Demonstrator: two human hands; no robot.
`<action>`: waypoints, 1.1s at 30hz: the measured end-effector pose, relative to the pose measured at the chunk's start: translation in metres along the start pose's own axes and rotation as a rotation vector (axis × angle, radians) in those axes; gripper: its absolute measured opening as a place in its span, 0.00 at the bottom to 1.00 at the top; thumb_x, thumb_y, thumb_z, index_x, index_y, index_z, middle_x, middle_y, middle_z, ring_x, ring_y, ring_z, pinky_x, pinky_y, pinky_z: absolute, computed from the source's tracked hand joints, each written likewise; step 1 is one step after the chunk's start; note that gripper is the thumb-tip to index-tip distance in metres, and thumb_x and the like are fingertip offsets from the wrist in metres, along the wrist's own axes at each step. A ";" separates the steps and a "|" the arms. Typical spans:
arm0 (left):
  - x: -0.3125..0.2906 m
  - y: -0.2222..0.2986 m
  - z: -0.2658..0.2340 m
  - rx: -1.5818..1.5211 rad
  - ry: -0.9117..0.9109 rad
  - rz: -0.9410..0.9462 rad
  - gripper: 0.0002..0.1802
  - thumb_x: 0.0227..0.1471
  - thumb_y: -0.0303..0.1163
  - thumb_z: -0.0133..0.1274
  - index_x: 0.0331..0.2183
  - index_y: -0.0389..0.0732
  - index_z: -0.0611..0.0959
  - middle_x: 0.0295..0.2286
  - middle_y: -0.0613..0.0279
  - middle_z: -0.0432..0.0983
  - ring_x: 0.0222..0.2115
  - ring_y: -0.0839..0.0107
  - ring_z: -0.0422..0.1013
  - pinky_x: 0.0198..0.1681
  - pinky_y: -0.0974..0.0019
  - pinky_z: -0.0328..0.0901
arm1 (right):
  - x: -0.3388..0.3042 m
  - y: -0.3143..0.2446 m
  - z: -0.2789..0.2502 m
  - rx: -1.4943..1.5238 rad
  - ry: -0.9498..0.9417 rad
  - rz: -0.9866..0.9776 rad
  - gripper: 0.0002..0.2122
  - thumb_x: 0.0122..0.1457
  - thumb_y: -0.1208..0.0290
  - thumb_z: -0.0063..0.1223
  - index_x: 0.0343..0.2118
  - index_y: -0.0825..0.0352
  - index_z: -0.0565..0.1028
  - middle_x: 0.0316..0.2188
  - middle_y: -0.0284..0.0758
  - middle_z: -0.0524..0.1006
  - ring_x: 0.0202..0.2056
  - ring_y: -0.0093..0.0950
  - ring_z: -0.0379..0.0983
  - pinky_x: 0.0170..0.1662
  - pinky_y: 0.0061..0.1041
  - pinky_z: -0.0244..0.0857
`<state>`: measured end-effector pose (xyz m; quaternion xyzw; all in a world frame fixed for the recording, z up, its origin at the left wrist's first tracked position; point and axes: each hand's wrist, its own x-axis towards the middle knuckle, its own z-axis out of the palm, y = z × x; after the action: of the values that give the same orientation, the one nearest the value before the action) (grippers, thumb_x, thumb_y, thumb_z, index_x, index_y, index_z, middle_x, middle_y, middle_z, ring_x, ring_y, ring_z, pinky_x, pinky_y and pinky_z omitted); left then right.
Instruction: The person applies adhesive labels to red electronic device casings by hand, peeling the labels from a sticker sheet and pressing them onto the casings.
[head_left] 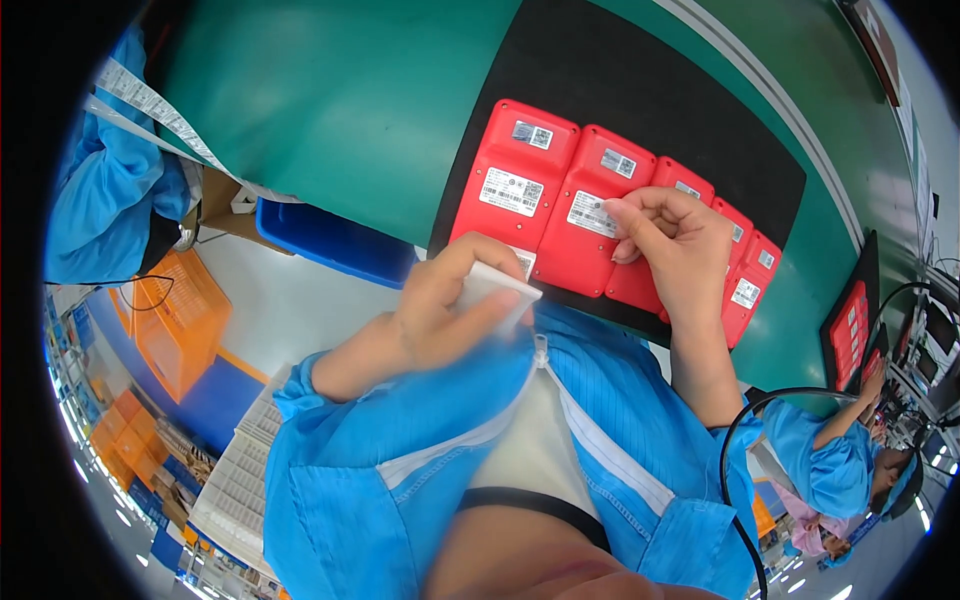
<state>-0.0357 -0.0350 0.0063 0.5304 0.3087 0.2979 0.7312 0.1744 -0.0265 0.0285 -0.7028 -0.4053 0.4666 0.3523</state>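
Several red plastic device housings (pixel 580 255) lie side by side on a black mat (pixel 640 80), each with white printed labels on its face. My right hand (pixel 680 240) is over the second housing from the left, thumb and forefinger pinched at the edge of its larger white label (pixel 588 214). Whether anything is between those fingertips is hidden. A flat white piece (pixel 498 284), its material unclear, is gripped in my left hand (pixel 435 305). That hand is in front of the lower end of the leftmost housing (pixel 497 150) and partly covers a label there.
The mat rests on a green worktable (pixel 340 100). Below its left edge is a blue bin (pixel 330 240); a label strip (pixel 160 105) trails over the corner near a person in blue (pixel 110 200). Orange crates (pixel 175 320) stand at left. A black cable (pixel 730 450) hangs at right, near another person (pixel 820 450).
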 end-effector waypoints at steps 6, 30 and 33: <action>0.003 0.000 0.004 -0.067 -0.012 0.016 0.06 0.51 0.28 0.41 0.33 0.38 0.67 0.24 0.60 0.71 0.24 0.75 0.69 0.25 0.76 0.63 | 0.002 0.002 -0.002 -0.018 -0.016 0.000 0.06 0.46 0.75 0.54 0.25 0.72 0.73 0.15 0.33 0.72 0.15 0.17 0.68 0.19 0.10 0.62; 0.032 0.005 0.060 0.145 0.011 -0.222 0.09 0.46 0.31 0.50 0.29 0.37 0.73 0.23 0.59 0.74 0.22 0.76 0.71 0.23 0.75 0.65 | -0.043 0.038 -0.030 0.312 0.077 -0.379 0.03 0.46 0.82 0.51 0.26 0.73 0.72 0.24 0.35 0.73 0.27 0.21 0.71 0.29 0.17 0.66; 0.030 -0.003 0.058 0.293 -0.041 -0.120 0.10 0.45 0.32 0.52 0.30 0.37 0.74 0.25 0.60 0.74 0.25 0.74 0.71 0.25 0.75 0.66 | -0.021 0.029 -0.048 0.387 0.123 -0.130 0.03 0.47 0.79 0.52 0.24 0.73 0.71 0.20 0.35 0.73 0.22 0.21 0.71 0.25 0.16 0.66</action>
<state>0.0282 -0.0472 0.0134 0.6180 0.3652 0.1946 0.6685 0.2212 -0.0634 0.0261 -0.6218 -0.3304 0.4682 0.5339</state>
